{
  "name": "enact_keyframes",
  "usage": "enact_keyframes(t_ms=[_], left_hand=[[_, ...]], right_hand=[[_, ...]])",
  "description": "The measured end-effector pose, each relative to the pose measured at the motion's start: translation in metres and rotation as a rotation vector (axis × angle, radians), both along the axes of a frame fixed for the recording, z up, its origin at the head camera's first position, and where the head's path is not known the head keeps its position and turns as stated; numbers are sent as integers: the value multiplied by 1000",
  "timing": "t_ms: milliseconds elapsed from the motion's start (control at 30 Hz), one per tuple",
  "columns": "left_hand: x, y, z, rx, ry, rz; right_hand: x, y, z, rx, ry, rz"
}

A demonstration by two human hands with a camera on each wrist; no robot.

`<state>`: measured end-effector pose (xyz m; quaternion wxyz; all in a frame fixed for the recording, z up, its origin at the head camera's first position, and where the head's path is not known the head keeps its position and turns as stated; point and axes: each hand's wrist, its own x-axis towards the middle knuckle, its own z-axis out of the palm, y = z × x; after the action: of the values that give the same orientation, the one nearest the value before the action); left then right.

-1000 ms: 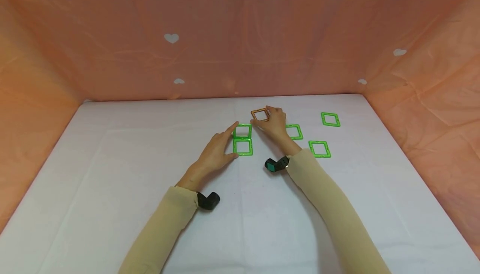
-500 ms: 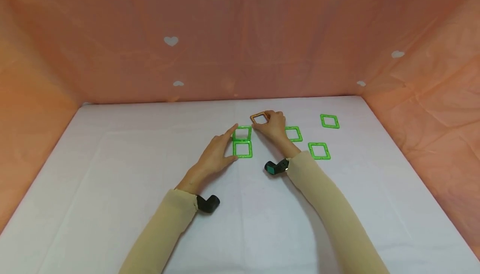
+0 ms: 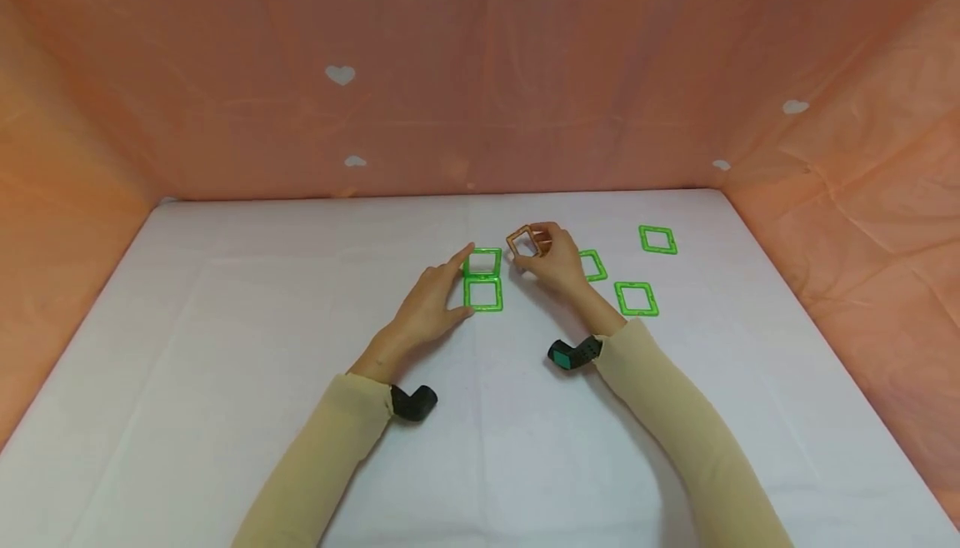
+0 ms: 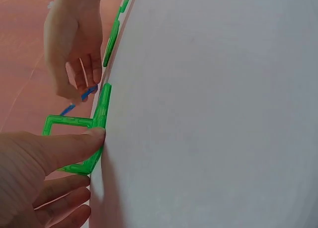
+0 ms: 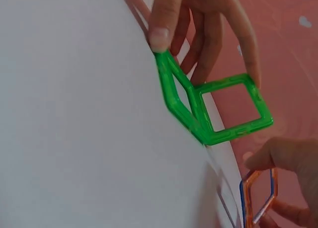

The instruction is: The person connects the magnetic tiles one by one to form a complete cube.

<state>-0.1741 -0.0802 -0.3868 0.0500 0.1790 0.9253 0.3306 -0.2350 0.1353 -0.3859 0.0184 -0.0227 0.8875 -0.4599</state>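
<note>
Two green square magnetic tiles join at an edge in the middle of the table. One tile [image 3: 483, 309] lies flat and the other tile [image 5: 241, 132] stands up from its far edge. My left hand [image 3: 429, 305] holds the pair, thumb on the flat tile's near edge and index fingertip at the standing tile's upper corner. Just right of them, my right hand [image 3: 557, 258] pinches an orange square magnetic tile [image 3: 513, 245] by its right side, tilted and apart from the green pair. Blue shows along the orange tile's edges [image 5: 242, 193] in the right wrist view.
Three more green square tiles lie flat to the right: one tile [image 3: 597, 265] partly behind the right hand, another [image 3: 637, 312] nearer, a third [image 3: 657, 251] farther back. A white cloth [image 3: 300, 298] covers the table, with an orange curtain [image 3: 480, 115] behind and at both sides.
My right hand has shifted slightly right and nearer, and the orange tile in it has turned to a steeper tilt. My left hand and the green pair stay in place.
</note>
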Motion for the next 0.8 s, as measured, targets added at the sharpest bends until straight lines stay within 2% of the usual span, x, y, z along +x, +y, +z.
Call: enact_keyframes(t_ms=[167, 367, 500, 800], left_hand=[[0, 0, 1, 1, -3, 3], [1, 0, 0, 3, 15, 2], [1, 1, -1, 5, 4, 4], [3, 0, -1, 22, 44, -8]], right_hand=[[10, 2, 2, -80, 1, 66], [19, 5, 3, -127, 10, 135], [23, 7, 2, -135, 23, 184], [27, 13, -2, -152, 47, 361]])
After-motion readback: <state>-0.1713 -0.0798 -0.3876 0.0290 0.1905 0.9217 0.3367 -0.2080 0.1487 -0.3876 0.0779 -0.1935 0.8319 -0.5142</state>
